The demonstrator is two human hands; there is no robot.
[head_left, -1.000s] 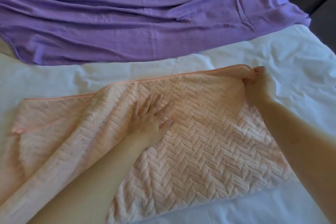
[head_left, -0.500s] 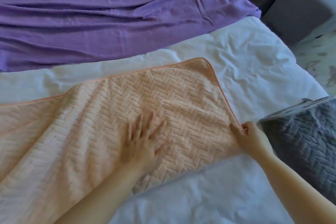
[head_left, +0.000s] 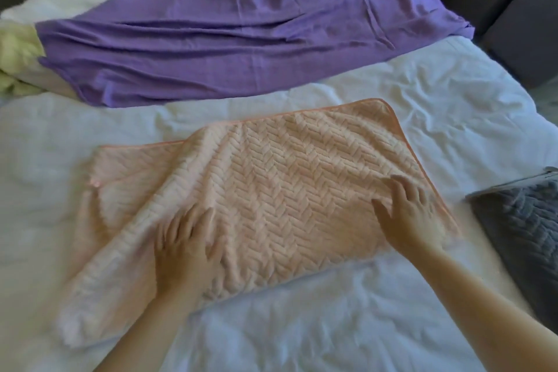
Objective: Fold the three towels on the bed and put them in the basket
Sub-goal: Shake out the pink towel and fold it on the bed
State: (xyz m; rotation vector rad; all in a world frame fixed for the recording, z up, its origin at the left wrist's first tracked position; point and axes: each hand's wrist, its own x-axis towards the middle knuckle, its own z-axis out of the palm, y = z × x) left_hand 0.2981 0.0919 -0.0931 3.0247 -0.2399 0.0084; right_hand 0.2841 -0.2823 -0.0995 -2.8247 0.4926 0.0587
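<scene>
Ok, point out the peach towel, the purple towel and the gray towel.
peach towel (head_left: 287, 190): head view, herringbone middle.
purple towel (head_left: 241, 27): head view, wrinkled middle.
gray towel (head_left: 525, 229): head view, textured top.

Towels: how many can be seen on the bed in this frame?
3. The peach towel lies mid-bed under both hands, the purple towel lies spread across the far side, and the grey towel sits at the right edge, partly cut off.

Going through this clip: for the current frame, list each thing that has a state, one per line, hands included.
Peach towel: folded over once, left part rumpled, flat on the bed.
Purple towel: unfolded, spread and wrinkled.
Grey towel: at the right edge, mostly cut off; fold state unclear.
Left hand: open, palm down on the peach towel.
Right hand: open, fingers spread, pressing the peach towel.
Bed: white sheet creased.
</scene>
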